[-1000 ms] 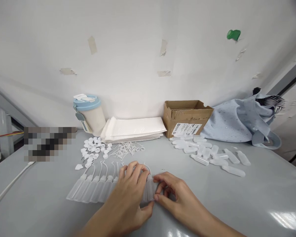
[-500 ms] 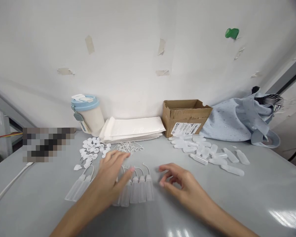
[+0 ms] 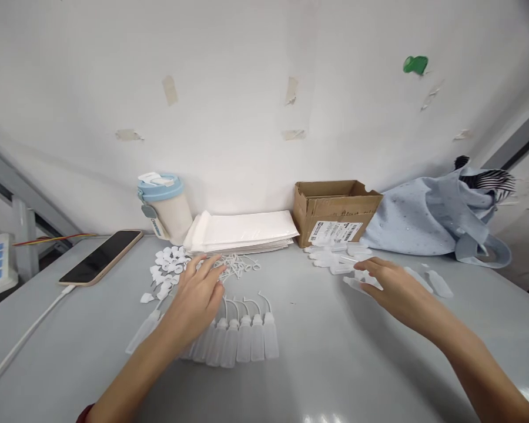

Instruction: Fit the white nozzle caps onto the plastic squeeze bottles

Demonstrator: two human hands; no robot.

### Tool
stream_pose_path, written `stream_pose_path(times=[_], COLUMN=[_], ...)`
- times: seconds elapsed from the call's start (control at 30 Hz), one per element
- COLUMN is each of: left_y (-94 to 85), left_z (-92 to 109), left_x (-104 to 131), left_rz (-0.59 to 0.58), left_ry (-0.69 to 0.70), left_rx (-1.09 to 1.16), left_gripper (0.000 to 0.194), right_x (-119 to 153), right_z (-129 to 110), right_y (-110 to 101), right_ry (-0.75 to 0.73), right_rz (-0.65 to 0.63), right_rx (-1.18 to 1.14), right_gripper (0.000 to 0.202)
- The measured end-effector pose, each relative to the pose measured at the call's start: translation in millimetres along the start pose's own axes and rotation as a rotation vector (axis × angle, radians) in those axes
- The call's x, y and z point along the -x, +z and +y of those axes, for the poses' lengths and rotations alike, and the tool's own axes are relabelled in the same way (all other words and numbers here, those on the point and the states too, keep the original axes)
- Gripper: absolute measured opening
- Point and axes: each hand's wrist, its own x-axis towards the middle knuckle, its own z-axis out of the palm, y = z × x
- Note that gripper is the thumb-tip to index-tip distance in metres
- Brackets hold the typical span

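My left hand point(image 3: 198, 289) is over the near side of a tangle of thin white tubes point(image 3: 242, 265), its fingers spread. White caps point(image 3: 170, 258) lie in a heap just to its left. Below it is a row of small translucent bottles point(image 3: 244, 339) with bent thin tubes at their tops; my forearm hides part of this row. On the right, my right hand point(image 3: 390, 288) reaches over loose translucent bottles point(image 3: 335, 259). Its thumb and fingers are apart around one bottle point(image 3: 354, 284), and the hand hides several others.
A stack of white envelopes point(image 3: 247, 230), a cup with a blue lid point(image 3: 171, 214) and an open cardboard box point(image 3: 335, 214) stand along the wall. A light blue bag point(image 3: 414, 217) lies at the right. At the left rests a phone point(image 3: 103, 257) with a white cable point(image 3: 26, 333).
My right hand has moved right, from beside the bottle row to the loose bottles. My left hand has shifted slightly, uncovering more of the row. The view has tilted a little.
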Motion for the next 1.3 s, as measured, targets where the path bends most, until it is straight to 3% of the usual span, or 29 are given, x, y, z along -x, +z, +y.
stream_pose_path(times=[0.27, 0.5, 0.67, 0.8, 0.87, 0.97, 1.13, 1.3], left_y=[-8.2, -26.6, -36.2, -39.4, -37.8, -33.2, -30.4, -34.0], left_z=[4.5, 16.2, 28.0, 41.5, 46.6, 50.9, 56.9, 63.0], left_x=[-7.9, -2.2, 2.8, 7.7, 10.3, 14.2, 19.5, 19.8], left_rz=[-0.015, 0.057, 0.098, -0.004, -0.073, -0.212, -0.423, -0.514], left_ry=[-0.061, -0.197, -0.292, -0.396, -0.387, -0.332, -0.291, -0.312], left_rx=[0.076, 0.278, 0.566, 0.735, 0.804, 0.952, 1.134, 1.194], left_gripper=[0.045, 0.052, 0.035, 0.027, 0.024, 0.019, 0.013, 0.011], right_x=[3.7, 2.2, 1.3, 8.9, 17.1, 31.4, 46.0, 48.6], right_z=[-2.2, -9.5, -22.2, -46.5, -61.9, -82.4, -96.8, -95.8], right_y=[-2.3, 3.1, 2.9, 4.9, 9.4, 17.7, 26.2, 30.3], right_ry=[-0.01, -0.02, -0.096, -0.26, -0.433, -0.532, -0.59, -0.602], right_rz=[-0.127, -0.127, -0.115, -0.066, -0.007, -0.013, -0.001, 0.028], right_rx=[0.108, 0.121, 0.059, -0.105, -0.371, -0.591, -0.679, -0.645], right_gripper=[0.032, 0.026, 0.022, 0.019, 0.016, 0.015, 0.02, 0.031])
